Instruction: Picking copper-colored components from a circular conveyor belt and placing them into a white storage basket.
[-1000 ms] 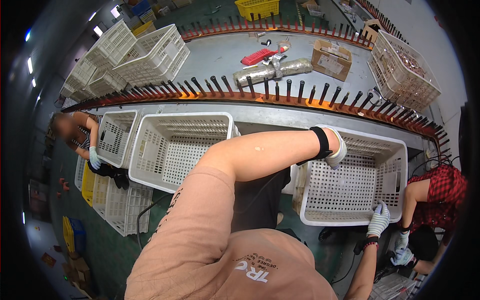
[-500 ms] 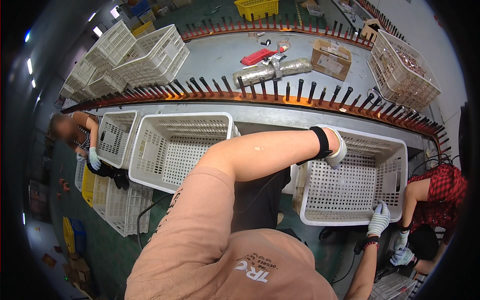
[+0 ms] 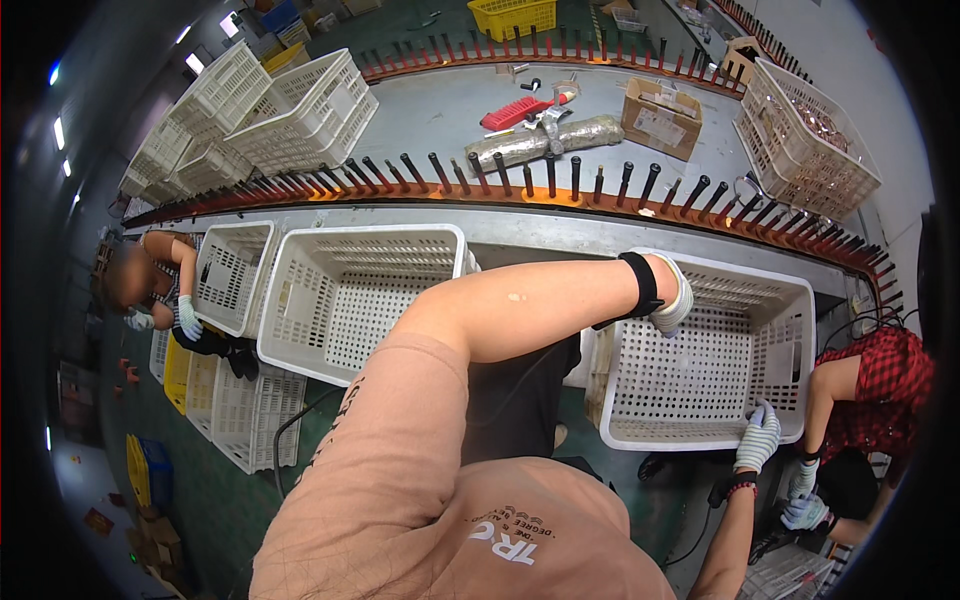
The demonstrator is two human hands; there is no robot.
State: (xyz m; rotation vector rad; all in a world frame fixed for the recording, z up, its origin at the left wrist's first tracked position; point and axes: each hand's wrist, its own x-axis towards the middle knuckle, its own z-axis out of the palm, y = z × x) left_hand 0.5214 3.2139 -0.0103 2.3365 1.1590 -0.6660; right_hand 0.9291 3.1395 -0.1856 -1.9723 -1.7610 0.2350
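White crate point(image 3: 690, 385) sits at right, near side of the spindle rail point(image 3: 545, 194). Right hand point(image 3: 758, 440) has fingers hooked over its near rim; left hand point(image 3: 676, 302) at far-left corner, finger closure can't tell. Done: crate steadied. No contents visible; what's left doesn't show.

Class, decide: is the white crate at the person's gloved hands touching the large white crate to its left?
Apart. The head view shows grey ledge and dark trousers in the gap between the right crate and the left crate.
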